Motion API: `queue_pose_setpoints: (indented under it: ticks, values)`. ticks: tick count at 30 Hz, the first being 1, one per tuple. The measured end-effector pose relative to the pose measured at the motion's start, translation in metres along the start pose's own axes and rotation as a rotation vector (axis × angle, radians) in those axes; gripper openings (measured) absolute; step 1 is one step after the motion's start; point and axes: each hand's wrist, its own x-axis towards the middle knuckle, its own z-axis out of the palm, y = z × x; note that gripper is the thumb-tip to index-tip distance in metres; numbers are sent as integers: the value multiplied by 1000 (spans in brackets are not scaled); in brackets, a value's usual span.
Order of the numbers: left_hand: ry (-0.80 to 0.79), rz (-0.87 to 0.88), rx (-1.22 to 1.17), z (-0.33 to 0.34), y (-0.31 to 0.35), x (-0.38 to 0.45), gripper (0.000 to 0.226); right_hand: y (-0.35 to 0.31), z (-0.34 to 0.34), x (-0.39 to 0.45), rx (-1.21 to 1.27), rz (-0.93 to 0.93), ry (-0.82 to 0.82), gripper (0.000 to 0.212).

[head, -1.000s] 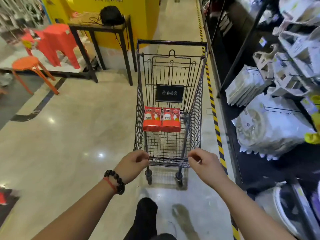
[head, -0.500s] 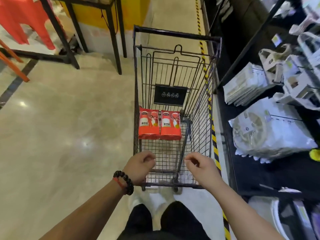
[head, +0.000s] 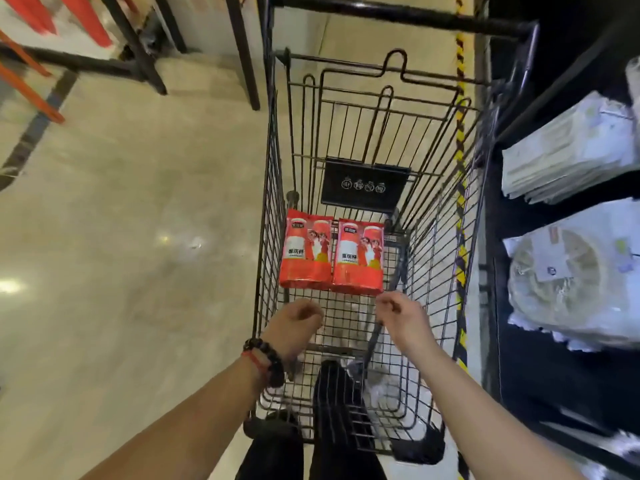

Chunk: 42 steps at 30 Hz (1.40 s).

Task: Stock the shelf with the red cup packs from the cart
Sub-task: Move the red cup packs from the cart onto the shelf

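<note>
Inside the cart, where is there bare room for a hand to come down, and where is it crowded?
Bare wire floor lies between the two red cup packs and both hands, left hand and right hand. A narrower strip runs between the packs and the cart's right wall. Crowded at the far left, where the packs lie side by side against the left wall.

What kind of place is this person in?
Most likely a shop aisle: a black wire shopping cart carries two red cup packs, beside black shelving stocked with white plastic-wrapped goods.
</note>
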Motion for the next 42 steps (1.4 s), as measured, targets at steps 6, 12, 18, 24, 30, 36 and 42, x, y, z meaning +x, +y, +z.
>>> queue_pose_setpoints:
  ticks: [6,12,18,24,30,36,42]
  values:
    - [76,-109,-20,7,1,79,9,27,13,114,87,175,-39,12]
    - [146,-240,-118,7,-22,142,10,77,55,228,77,435,52,19]
    - [167,-291,-135,8,-39,171,24,98,69,271,69,529,152,63]
    - [175,-344,-164,8,-49,178,17,120,67,275,387,664,-7,94]
    - [117,-357,-171,13,-41,169,35,115,52,213,581,712,110,85]
    - [33,-375,-137,6,-25,155,96,92,49,137,738,640,-174,48]
    - [93,-226,-378,0,-17,132,77,52,62,113,616,363,-571,84]
